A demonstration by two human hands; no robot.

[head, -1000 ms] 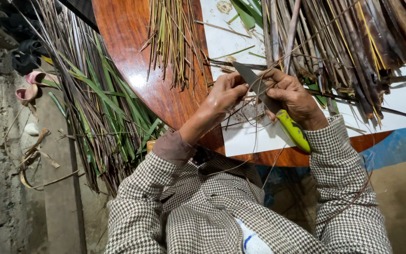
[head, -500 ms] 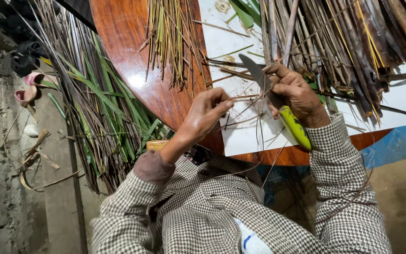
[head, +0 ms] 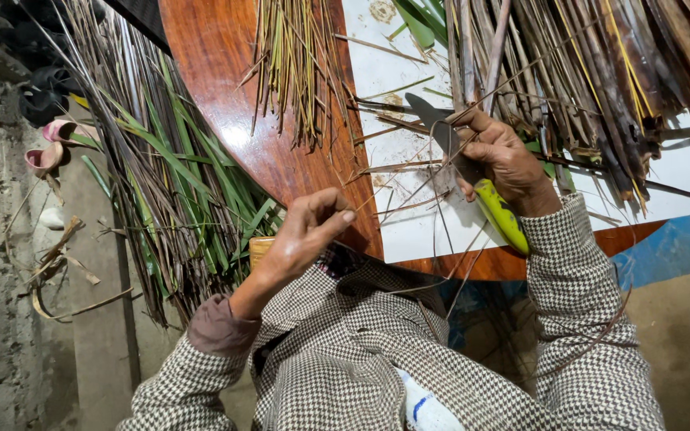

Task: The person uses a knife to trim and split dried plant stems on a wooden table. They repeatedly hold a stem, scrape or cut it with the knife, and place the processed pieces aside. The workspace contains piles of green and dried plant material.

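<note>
Right hand point(head: 498, 158) is closed around a knife point(head: 473, 172) with a yellow-green handle, grey blade pointing up-left over the white sheet point(head: 409, 223) on the round wooden table point(head: 225, 88). Fingers wrap the blade-handle joint; thin dry fibre strips point(head: 409, 199) run under the blade and thumb. Left hand point(head: 309, 231) is pulled back off the table edge, near the person's chest, fingers curled in with thumb and forefinger pinched narrow on the end of a thin strip; the strip itself is hard to make out there. Bundle of dry brown stalks point(head: 584, 88) lies just beyond the right hand. Smaller yellowish bundle point(head: 297, 64) sits on bare wood. Green and brown leaves point(head: 161, 191) pile left of the table on the floor.
</note>
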